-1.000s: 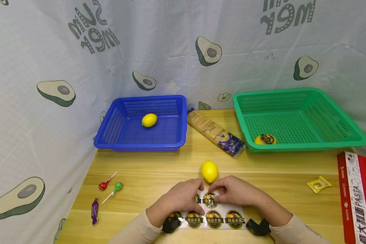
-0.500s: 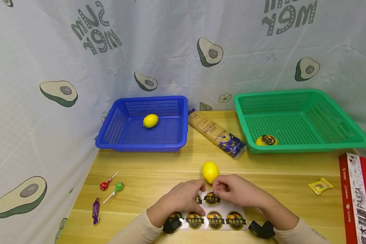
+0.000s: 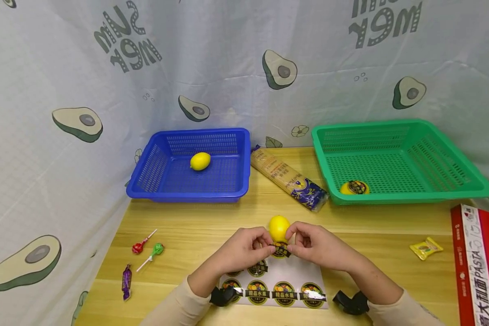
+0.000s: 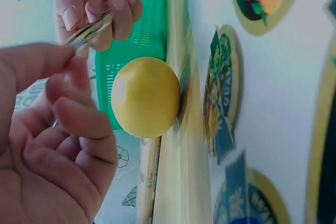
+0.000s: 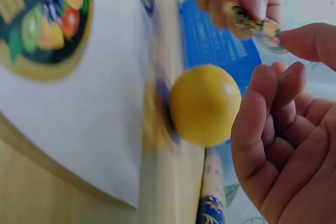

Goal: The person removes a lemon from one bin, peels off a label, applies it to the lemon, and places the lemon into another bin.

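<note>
Creased, avocado-printed fabric curtain behind wood-grained bench. Round, glossy black-and-gold sticker held off bench: grip of left hand pinches left edge between thumb and finger, grip of right hand pinches right edge. Smooth, oval yellow lemon on bench at twelve o'clock from sticker, just beyond it, apart. Flat white sticker sheet, glossy, at six o'clock. Perforated plastic: blue basket toward ten o'clock, green basket toward two.

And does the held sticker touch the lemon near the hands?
Apart: the left wrist view shows a gap between sticker and lemon, green basket visible behind.
</note>
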The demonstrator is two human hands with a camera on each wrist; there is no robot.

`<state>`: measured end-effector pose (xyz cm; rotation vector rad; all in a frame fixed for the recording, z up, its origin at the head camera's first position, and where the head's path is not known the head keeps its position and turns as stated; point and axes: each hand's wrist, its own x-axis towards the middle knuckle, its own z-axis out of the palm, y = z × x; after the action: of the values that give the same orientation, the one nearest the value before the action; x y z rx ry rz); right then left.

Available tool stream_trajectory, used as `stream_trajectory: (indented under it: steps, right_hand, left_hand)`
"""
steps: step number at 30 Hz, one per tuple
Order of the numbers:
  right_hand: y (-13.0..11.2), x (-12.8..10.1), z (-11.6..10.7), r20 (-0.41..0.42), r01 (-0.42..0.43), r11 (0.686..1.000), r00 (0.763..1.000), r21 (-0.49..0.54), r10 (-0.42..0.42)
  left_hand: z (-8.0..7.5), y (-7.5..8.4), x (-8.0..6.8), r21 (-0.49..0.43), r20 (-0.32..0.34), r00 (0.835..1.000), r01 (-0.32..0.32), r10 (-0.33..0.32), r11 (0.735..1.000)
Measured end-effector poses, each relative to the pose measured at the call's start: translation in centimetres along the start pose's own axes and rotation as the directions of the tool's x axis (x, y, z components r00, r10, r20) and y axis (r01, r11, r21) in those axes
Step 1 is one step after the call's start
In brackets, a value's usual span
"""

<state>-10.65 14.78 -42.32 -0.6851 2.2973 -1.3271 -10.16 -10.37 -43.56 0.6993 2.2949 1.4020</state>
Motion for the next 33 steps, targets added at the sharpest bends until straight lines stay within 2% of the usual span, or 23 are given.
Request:
stream_trajectory:
  steps: [4, 8, 18, 23, 26, 30, 33]
  right_hand:
    - [0.1, 0.1, -0.1, -0.002, -0.037, 0.999, 0.999, 0.008, 0.037]
    - [0.3, 0.1, 0.0, 0.0, -0.048, 0.999, 0.999, -0.002, 0.048]
    - [0.5, 0.0, -0.3, -0.09, -0.042, 0.999, 0.995, -0.022, 0.04]
    - [0.1, 0.6, -0.7, -0.1, -0.052, 0.998, 0.994, -0.018, 0.05]
    - [-0.4, 1.3, -1.5, -0.109, -0.06, 0.998, 0.992, -0.011, 0.059]
    - [-1.0, 2.3, -2.7, -0.156, -0.094, 0.995, 0.984, -0.02, 0.09]
    - [-1.1, 2.9, -3.0, -0.157, -0.149, 0.989, 0.976, 0.002, 0.148]
  left_hand:
    - [0.1, 0.0, 0.1, -0.104, -0.089, 0.995, 0.038, -0.048, 0.994]
    - [0.6, -0.1, 0.2, -0.147, -0.093, 0.993, 0.054, -0.068, 0.988]
    - [0.9, -0.1, 0.2, -0.137, -0.098, 0.992, 0.07, -0.084, 0.988]
    - [0.4, 0.4, 0.7, -0.138, -0.158, 0.983, 0.068, -0.09, 0.988]
    - [0.1, 0.5, 1.6, -0.243, -0.203, 0.97, 0.082, -0.133, 0.967]
    - [-0.2, 0.5, 3.1, -0.396, -0.234, 0.953, 0.088, -0.193, 0.914]
    - [-0.3, 0.2, 3.6, -0.441, -0.233, 0.946, 0.106, -0.228, 0.891]
